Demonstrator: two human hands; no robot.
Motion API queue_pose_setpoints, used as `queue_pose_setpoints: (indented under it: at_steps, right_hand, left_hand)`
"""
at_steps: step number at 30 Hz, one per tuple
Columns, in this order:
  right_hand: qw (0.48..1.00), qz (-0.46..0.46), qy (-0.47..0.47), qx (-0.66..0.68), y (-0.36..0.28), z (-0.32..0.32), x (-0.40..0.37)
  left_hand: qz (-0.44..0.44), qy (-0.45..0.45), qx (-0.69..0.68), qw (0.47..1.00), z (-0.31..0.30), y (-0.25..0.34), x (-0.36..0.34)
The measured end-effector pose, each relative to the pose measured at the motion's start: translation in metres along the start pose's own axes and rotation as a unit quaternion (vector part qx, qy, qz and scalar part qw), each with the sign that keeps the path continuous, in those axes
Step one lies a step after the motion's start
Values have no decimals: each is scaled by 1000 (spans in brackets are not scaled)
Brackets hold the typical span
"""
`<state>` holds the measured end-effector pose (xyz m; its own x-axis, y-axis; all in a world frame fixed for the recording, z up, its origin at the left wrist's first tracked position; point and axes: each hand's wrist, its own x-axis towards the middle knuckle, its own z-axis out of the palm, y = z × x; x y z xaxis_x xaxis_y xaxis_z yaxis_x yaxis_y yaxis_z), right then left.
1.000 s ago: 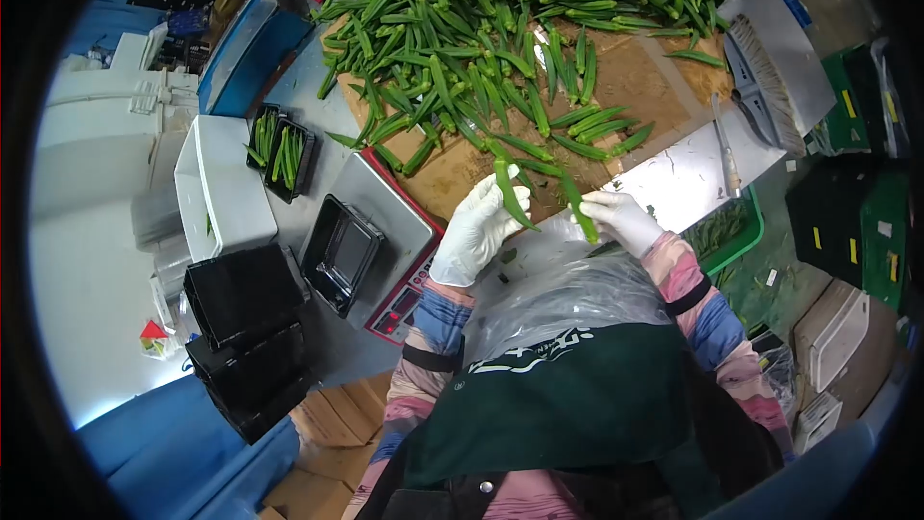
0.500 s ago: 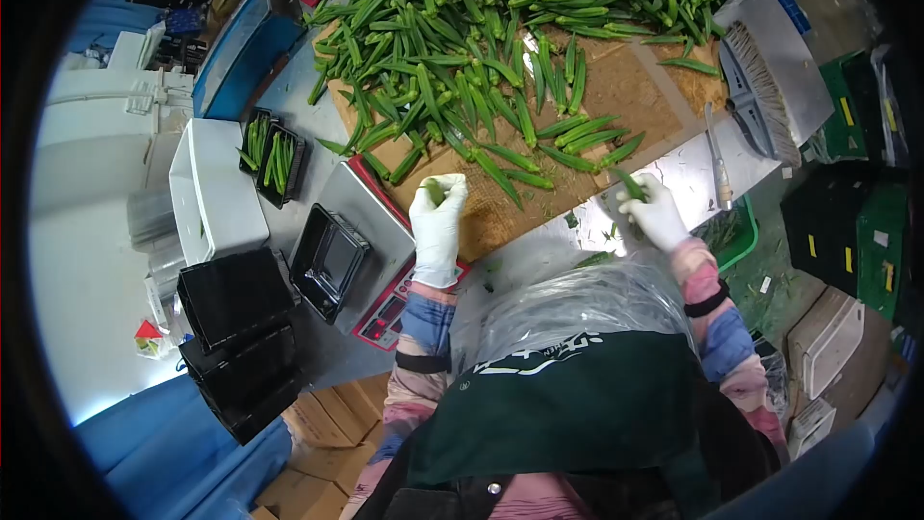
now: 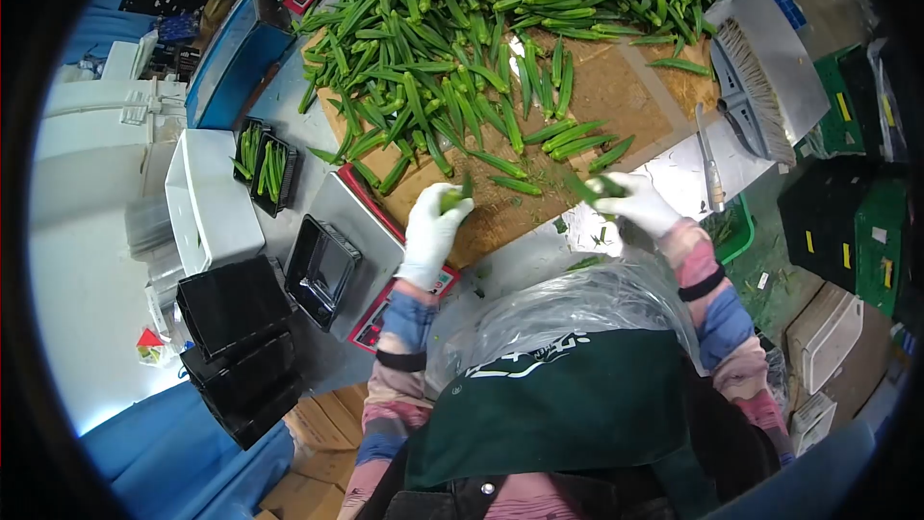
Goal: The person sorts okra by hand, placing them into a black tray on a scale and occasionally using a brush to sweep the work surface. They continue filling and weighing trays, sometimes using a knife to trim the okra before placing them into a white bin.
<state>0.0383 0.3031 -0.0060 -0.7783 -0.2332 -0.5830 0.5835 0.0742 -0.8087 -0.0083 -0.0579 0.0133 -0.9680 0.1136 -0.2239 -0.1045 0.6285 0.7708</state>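
My left hand, in a white glove, is closed around okra whose tips poke out past the thumb. Over the board's near edge, my gloved right hand grips okra, slightly smeared by motion. Beyond both hands a large heap of green okra spreads across a brown cardboard sheet. Several loose pods lie between the heap and my hands. Left of my left hand, an empty black plastic tray rests on a scale with a red display.
Black trays holding okra stand at the left, beside a white bin. Stacked black trays are nearer me. On the right lie a knife and a brush; a green basket sits below the table edge.
Both hands have shifted; my right hand has moved a little left, with okra now extending from its fingers over the board. More okra shows in my left hand. The view has shifted slightly.
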Motion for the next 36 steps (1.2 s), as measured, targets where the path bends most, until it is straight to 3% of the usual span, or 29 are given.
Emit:
queue_pose_setpoints:
  at_steps: [2, 3, 4, 6, 8, 9, 10, 12, 14, 18, 20, 22, 28, 30, 34, 36]
  right_hand:
    - [990, -38, -9, 133, -18, -12, -25]
    - [978, -56, -13, 199, -20, -17, -32]
    - [984, -46, -1, 171, -15, -27, -27]
    - [986, -45, 156, -42, -18, -27, -12]
    - [918, -176, 224, -276, 5, -30, 19]
    - [854, -218, 245, -404, 9, -32, 30]
    - [770, -256, 260, -524, 14, -31, 40]
    - [759, -247, 233, -555, 26, -31, 53]
    - [737, -231, 226, -594, 15, -25, 51]
    - [893, -174, 206, -360, -16, -22, 17]
    - [878, -193, 220, -379, -25, -18, 16]
    - [841, -251, 234, -419, -26, -12, 28]
    - [740, -250, 188, -596, -7, 16, 80]
    - [719, -231, 207, -621, -10, 18, 77]
    - [765, -228, 222, -560, -13, 9, 54]
    - [764, -259, 261, -530, -21, 8, 46]
  left_hand:
    - [-121, -79, -253, 957, -27, 29, -8]
    - [-134, -67, -416, 897, -25, 9, -8]
    - [-132, -68, -460, 875, -30, 32, -12]
    - [-141, -42, -456, 878, -26, 46, -7]
    - [-123, -87, -334, 930, -16, 50, 3]
    - [-82, -76, -261, 959, -1, 48, 10]
    - [16, -48, -176, 983, 21, 36, 17]
    - [214, 4, 102, 972, 58, 20, 23]
    - [192, -53, 337, 920, 72, 26, 23]
    - [140, -9, 285, 948, 62, 46, 13]
    - [126, 15, 165, 978, 49, 45, 13]
    - [90, 12, 171, 981, 40, 43, 19]
    - [196, -28, 307, 931, 79, 34, 21]
    - [134, -39, 284, 949, 84, 31, 17]
    - [139, 55, 70, 986, 54, 34, 21]
    - [107, 66, 128, 984, 37, 47, 31]
